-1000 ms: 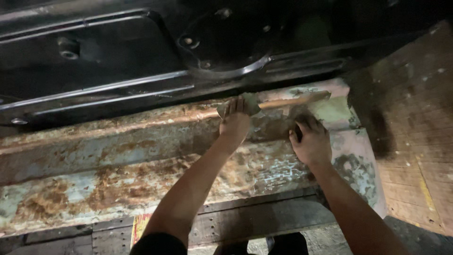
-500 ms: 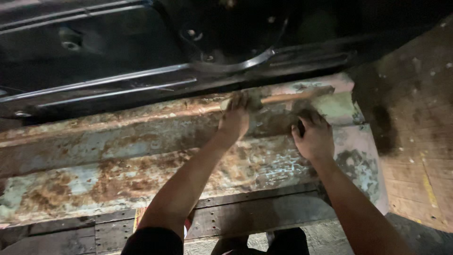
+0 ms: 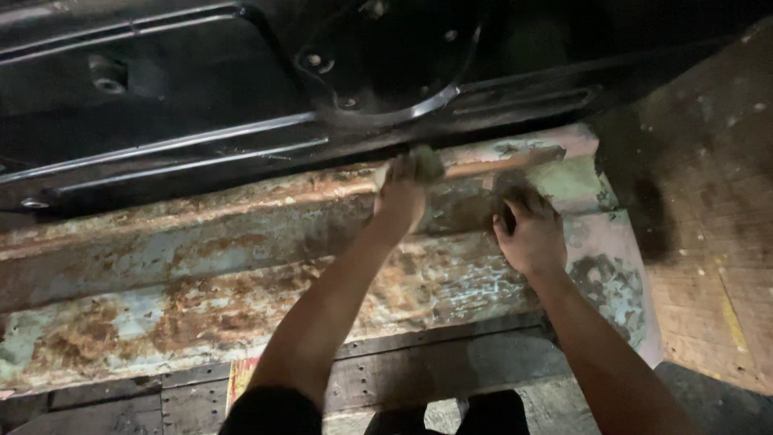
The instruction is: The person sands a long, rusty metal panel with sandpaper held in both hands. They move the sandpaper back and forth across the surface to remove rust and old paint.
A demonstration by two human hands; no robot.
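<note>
Left hand (image 3: 405, 187) is seen closed around a pale, crumpled pad or rag (image 3: 425, 163), which is pressed against the upper ridge of a long rusty metal panel (image 3: 201, 274). Only part of the pad shows above the knuckles; what kind of pad it is cannot be told. Just beside it, to the right, a reddish-brown strip (image 3: 503, 163) runs along the same ridge. The right hand (image 3: 530, 236) is laid lower on the panel, near the left hand but apart from it, with the fingers curled down against the metal; whether anything is gripped under them cannot be told. Around both hands the panel is covered with flaking pale green paint and orange rust, and a worn patch lies near its right end. Above the panel a dark, ribbed sheet-metal body part (image 3: 241, 89) with bolt holes is seen. Below it lie dark wooden boards (image 3: 419, 370), and at the far right a stained wooden floor (image 3: 725, 242).
</note>
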